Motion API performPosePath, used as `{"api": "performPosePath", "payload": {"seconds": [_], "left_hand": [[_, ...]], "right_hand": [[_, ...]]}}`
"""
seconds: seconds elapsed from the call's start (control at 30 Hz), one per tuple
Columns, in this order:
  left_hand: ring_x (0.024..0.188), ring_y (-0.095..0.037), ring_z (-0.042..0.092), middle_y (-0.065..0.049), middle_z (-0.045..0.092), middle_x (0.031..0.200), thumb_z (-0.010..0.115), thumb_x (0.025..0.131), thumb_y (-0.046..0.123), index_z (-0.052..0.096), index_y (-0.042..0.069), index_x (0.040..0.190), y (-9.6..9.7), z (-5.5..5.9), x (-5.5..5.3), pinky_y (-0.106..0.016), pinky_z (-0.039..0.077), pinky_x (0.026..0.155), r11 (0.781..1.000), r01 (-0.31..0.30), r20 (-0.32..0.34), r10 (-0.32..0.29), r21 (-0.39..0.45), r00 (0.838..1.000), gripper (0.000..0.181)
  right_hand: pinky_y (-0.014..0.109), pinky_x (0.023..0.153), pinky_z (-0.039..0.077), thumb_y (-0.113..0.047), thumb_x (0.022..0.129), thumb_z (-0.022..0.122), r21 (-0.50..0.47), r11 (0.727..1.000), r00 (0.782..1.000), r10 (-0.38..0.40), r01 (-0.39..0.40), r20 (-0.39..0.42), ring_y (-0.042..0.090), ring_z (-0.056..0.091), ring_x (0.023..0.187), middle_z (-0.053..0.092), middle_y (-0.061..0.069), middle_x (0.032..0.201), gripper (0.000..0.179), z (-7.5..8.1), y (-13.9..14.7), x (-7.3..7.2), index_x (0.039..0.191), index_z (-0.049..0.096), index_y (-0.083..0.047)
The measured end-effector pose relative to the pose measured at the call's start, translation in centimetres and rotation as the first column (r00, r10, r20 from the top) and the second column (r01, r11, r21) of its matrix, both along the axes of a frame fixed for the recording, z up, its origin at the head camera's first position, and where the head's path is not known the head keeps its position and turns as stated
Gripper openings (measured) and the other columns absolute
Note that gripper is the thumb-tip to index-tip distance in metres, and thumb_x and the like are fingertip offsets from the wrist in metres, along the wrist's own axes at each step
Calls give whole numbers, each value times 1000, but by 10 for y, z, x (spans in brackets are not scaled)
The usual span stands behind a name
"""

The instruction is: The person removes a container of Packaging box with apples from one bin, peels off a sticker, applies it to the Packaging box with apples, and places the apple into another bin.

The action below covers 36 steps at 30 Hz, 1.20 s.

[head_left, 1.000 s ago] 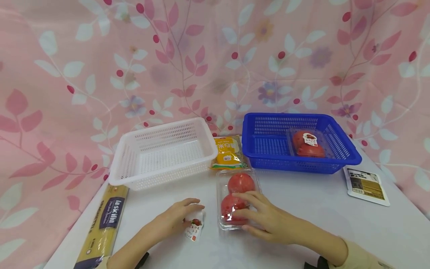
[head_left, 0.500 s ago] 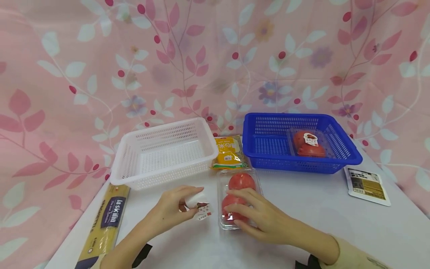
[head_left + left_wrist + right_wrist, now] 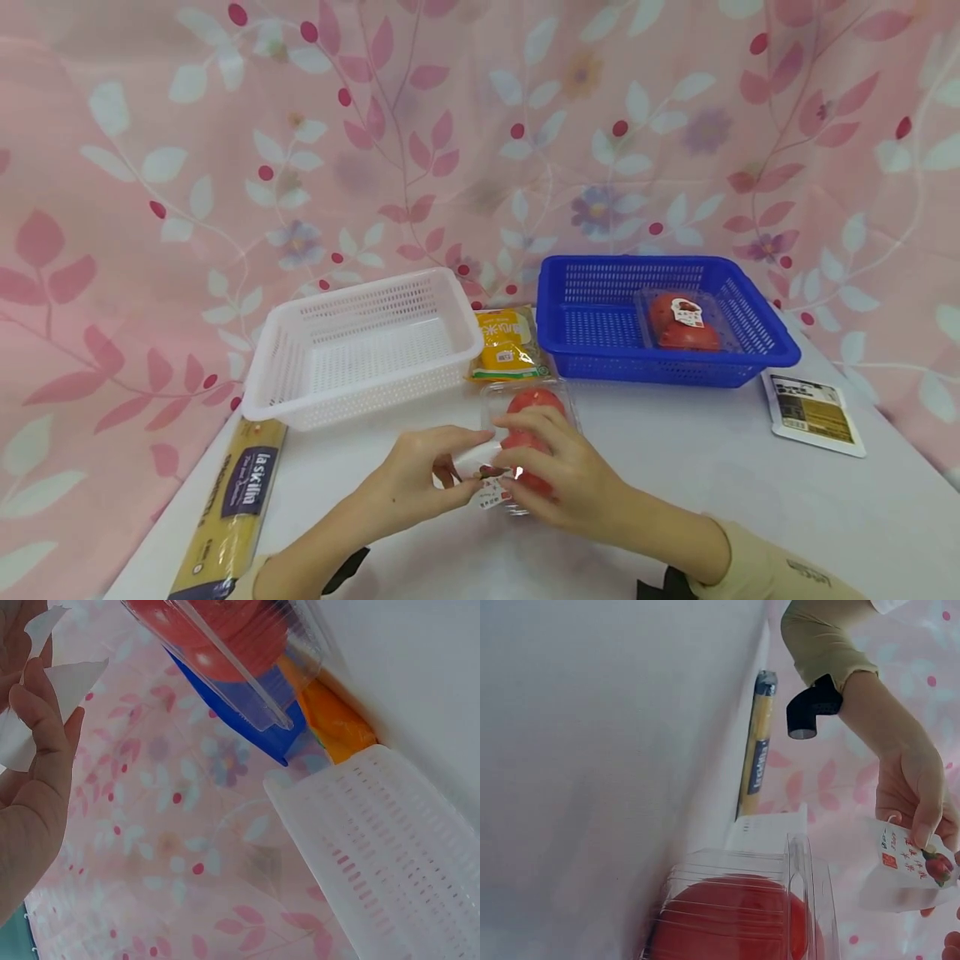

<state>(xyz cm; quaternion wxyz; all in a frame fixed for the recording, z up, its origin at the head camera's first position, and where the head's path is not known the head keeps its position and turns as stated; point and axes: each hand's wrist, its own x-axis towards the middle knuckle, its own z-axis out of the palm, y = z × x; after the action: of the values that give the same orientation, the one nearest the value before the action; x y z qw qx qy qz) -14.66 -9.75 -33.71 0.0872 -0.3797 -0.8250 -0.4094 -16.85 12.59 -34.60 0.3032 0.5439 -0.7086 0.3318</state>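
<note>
My left hand (image 3: 420, 475) pinches a white paper label (image 3: 491, 492) printed with a red fruit and lettering, its upper part curling over. My right hand (image 3: 566, 475) is at the label's right edge, thumb and curled forefinger meeting on it. In the right wrist view the label (image 3: 911, 870) hangs from my left hand (image 3: 915, 791), with only fingertips of my right hand (image 3: 952, 946) showing at the frame's edge. Below and behind both hands, a clear plastic box of red tomatoes (image 3: 536, 400) lies on the table, partly hidden by my right hand.
Behind stand a white basket (image 3: 375, 392) and a blue basket (image 3: 660, 367), which holds another labelled tomato box (image 3: 686, 325). A yellow grain bag (image 3: 506, 346) sits between them. A spaghetti pack (image 3: 232, 508) lies left, a flat pouch (image 3: 813, 412) right.
My left hand has picked the label up from the table and carried it right. My right hand has come off the tomato box to meet the label. The baskets have stayed put.
</note>
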Motion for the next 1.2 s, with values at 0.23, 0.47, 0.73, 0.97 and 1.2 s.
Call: {"api": "performPosePath", "payload": {"seconds": [0.23,0.47,0.73,0.97,1.2], "left_hand": [[56,5,53,-1,65,104,72,73,1,61,8,117,4,-3,2,-16,50,53,1000,10,50,-10,3,999,46],[58,3,55,-1,65,103,71,74,0,61,8,116,5,-3,5,-18,51,54,1000,0,110,-2,17,994,44],[61,1,55,-3,57,119,71,75,0,57,6,121,7,-3,8,-17,51,54,1000,4,110,-6,11,994,49],[78,-7,57,4,42,138,71,76,4,49,10,131,8,-1,14,-16,51,60,1000,0,129,3,-25,992,60],[114,-17,50,-3,49,132,72,74,2,52,10,127,9,-2,15,-16,50,69,999,34,-5,-34,-24,999,57]], "right_hand": [[36,95,39,-21,85,63,-13,1000,1000,-9,9,-19,24,47,108,55,9,119,6,-3,2,0,88,66,-16],[37,96,39,-21,83,65,-11,1000,1000,-23,23,-15,24,46,110,55,8,119,5,-5,2,0,87,65,-17],[40,95,40,-13,74,74,28,998,999,-50,50,0,24,45,111,55,7,120,15,-6,3,2,84,64,-17],[39,95,39,-11,73,73,21,998,998,-52,53,-28,25,47,109,56,9,118,15,-7,2,0,83,62,-16],[41,94,41,-14,77,70,44,997,998,-60,61,-8,24,46,110,55,7,118,10,-9,3,-1,84,63,-16]]}}
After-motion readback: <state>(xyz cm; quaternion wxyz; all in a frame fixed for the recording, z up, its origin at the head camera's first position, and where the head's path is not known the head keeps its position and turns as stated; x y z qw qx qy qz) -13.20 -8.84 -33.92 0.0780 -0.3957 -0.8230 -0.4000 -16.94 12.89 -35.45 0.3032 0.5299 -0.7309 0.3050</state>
